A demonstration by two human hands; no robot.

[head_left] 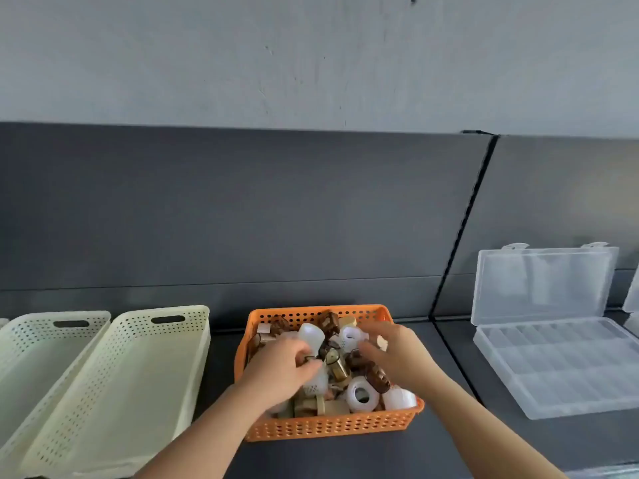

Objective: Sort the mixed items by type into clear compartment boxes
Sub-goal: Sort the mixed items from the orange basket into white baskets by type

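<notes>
An orange perforated basket (328,431) sits at the centre front, heaped with mixed items: white plastic pieces (361,395), brown translucent pieces (377,378) and beige blocks (337,407). Both hands are inside it. My left hand (283,368) reaches in from the left with fingers curled among the items, and motion blur hides what it holds. My right hand (394,350) hovers over the right half with fingers spread and relaxed. A clear compartment box (560,368) lies open to the right, its lid standing up.
Two cream perforated trays (131,382) (31,361) lie at the left. A dark grey back panel rises behind the shelf, with a black seam (460,243) between sections. Another clear box edge (632,305) shows at the far right.
</notes>
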